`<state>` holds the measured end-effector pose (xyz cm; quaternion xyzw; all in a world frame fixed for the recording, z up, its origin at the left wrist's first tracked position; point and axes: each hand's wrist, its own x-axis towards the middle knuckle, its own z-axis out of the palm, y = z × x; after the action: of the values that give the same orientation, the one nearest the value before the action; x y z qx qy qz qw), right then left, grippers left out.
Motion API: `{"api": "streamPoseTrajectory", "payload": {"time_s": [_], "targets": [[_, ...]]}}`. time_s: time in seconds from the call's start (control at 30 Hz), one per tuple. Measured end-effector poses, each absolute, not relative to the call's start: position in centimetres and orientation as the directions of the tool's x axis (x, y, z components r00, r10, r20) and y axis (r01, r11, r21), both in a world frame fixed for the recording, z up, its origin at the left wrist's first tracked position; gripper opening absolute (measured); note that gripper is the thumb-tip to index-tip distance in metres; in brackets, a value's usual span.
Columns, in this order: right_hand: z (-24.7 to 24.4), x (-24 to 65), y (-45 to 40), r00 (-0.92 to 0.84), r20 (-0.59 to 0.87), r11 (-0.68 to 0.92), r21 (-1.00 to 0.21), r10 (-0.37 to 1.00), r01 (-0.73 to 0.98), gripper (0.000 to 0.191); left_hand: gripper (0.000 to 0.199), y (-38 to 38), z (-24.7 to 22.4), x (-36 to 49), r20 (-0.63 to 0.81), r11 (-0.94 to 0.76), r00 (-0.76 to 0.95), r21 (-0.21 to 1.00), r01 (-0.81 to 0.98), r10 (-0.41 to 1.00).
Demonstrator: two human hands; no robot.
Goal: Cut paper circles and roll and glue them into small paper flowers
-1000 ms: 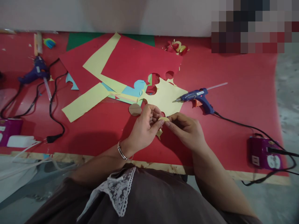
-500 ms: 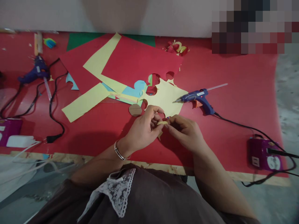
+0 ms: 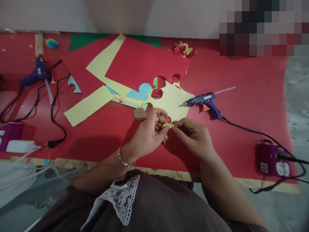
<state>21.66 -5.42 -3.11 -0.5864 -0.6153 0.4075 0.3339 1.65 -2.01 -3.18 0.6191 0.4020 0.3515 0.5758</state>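
Note:
Between my two hands is a small curved piece of yellow paper (image 3: 167,125). My left hand (image 3: 152,129) pinches its left end with thumb and fingers. At its right end, the thumb and finger of my right hand (image 3: 193,135) are closed on the edge. Just beyond my fingers lies a yellow paper sheet (image 3: 172,100) with round bites cut from its edge. The nozzle of a blue glue gun (image 3: 202,101) rests over that sheet's right side. A brown cardboard disc (image 3: 140,113) lies left of my left hand.
Red paper (image 3: 142,58) and yellow strips (image 3: 89,104) lie across the red table (image 3: 253,106). A second glue gun (image 3: 40,72) is at left, with cords. Purple power boxes (image 3: 272,159) sit at both sides. Paper scraps (image 3: 184,50) are heaped at the back.
The yellow piece has tilted slightly in my fingers, showing a little more of its face. My hands have barely shifted; the things on the table are unchanged.

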Motion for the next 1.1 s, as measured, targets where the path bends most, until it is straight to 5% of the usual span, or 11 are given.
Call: {"api": "streamPoseTrajectory", "payload": {"time_s": [0.3,0.47,0.83,1.1], "targets": [[-2.7,22.1,-5.3,-0.092,-0.01,0.034,-0.886,0.996,0.462,0.023,0.034,-0.9,-3.4,0.4,-0.113,0.058,0.445,0.989,0.135,0.888],[-2.5,22.6,-5.3,-0.123,-0.033,0.027,-0.888,0.992,0.459,0.021,0.023,0.1,-3.3,-0.7,-0.022,-0.042,0.364,0.985,0.166,0.931],[-2.7,22.0,-5.2,-0.251,0.035,0.155,-0.865,0.967,0.478,0.013,0.012,-1.0,-3.0,0.7,-0.206,0.133,0.59,0.977,0.165,0.781],[-2.6,21.9,-5.6,-0.212,0.393,0.442,-0.709,0.895,0.549,0.008,0.029,-0.5,-3.9,1.0,-0.309,0.423,0.47,0.893,-0.157,0.827]]}}
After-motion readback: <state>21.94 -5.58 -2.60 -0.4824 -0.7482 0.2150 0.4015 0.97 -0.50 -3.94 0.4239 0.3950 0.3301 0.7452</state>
